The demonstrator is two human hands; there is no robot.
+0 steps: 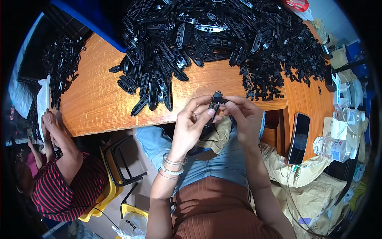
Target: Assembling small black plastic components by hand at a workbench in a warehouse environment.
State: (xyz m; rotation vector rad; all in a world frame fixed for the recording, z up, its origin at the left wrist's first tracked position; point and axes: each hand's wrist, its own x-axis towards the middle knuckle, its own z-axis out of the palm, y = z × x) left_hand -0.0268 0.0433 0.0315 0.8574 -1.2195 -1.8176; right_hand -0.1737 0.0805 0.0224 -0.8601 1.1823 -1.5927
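Observation:
Just off the table's front edge, above my lap, both my hands meet around a black plastic part (pixel 217 99). My left hand (pixel 195 121) pinches its long lower portion between thumb and fingers. At its upper end, the thumb and fingers of my right hand (pixel 243 115) press on a small black piece, whose exact shape is partly covered by the fingertips. Beyond my hands lies a big heap of long black plastic parts (pixel 159 59), some with shiny metal pieces. To its right spreads a pile of small black clips (pixel 264 81).
The wooden table (pixel 95 107) ends close to my lap. A blue bin (pixel 95 24) stands at the back left. On the right are a phone (pixel 299 137) and a clear plastic bottle (pixel 332 148). A co-worker in a striped shirt (pixel 73 191) sits at the left, near a yellow chair (pixel 113 195).

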